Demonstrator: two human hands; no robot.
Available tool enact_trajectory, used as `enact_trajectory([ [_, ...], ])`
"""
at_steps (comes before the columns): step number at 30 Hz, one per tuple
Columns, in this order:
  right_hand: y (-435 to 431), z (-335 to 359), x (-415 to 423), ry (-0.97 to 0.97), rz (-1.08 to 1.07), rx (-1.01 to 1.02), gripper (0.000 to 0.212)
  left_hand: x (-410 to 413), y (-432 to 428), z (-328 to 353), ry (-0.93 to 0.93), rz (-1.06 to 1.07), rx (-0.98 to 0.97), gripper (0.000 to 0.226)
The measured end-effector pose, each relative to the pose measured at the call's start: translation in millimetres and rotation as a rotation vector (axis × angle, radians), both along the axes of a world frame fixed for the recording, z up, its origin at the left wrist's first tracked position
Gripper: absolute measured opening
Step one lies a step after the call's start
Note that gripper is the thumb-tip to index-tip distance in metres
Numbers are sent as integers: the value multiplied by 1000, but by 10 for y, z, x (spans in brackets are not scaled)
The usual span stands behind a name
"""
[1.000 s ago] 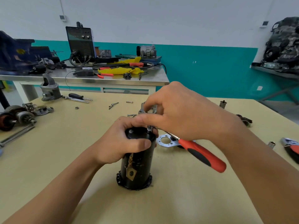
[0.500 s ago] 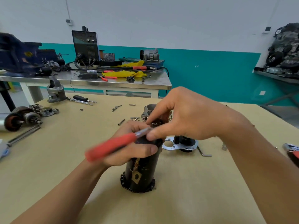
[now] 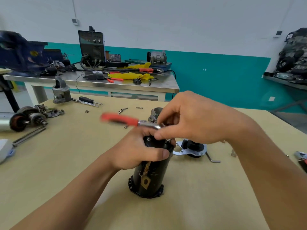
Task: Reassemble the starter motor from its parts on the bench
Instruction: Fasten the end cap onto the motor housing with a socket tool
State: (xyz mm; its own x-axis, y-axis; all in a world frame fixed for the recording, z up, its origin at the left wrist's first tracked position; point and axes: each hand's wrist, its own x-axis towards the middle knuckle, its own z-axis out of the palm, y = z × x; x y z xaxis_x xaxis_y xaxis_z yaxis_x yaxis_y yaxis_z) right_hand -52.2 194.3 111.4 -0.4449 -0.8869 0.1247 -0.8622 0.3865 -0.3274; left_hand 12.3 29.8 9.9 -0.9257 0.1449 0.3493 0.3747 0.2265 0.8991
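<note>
1. Head view puts the black cylindrical starter motor housing (image 3: pixel 150 173) upright near the middle of the tan wooden worktop (image 3: pixel 66 163), with its long axis vertical and its flanged end down.
2. Your left hand (image 3: pixel 136 153) is wrapped round the housing's upper part, thumb across the front.
3. Your right hand (image 3: pixel 194 120) pinches the metal head of the red-handled ratchet wrench (image 3: pixel 121 119) directly over the housing's top. Your fingers hide the fastener beneath.
4. The wrench handle lies roughly level and points toward the worktop's left edge. I judge its swing will pass just above your left knuckles, where room is tight.
5. Just right of the housing lie a silver bracket plate with a black part (image 3: pixel 191 148) and a bent hex key (image 3: pixel 213 159). A grey cast part (image 3: pixel 154 113) stands just behind your hands. A copper-wound armature (image 3: pixel 23 121) lies at the left edge, well apart.
</note>
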Motion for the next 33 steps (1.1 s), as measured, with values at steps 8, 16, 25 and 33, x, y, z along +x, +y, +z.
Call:
enact_trajectory([
  [8,137,5,-22,5,59,-8,14,9,9,12,22,-1,3,21],
  [16,-143,-169,-21,174,-241,-34,46,-10,15,-9,-2,-1,6,31],
  [25,168,85,-67,-84,135,75,21,-3,36,26,-17,18,-16,37],
  [33,88,38,31,112,-11,71,23,-2,17,-13,-8,13,-38,44],
])
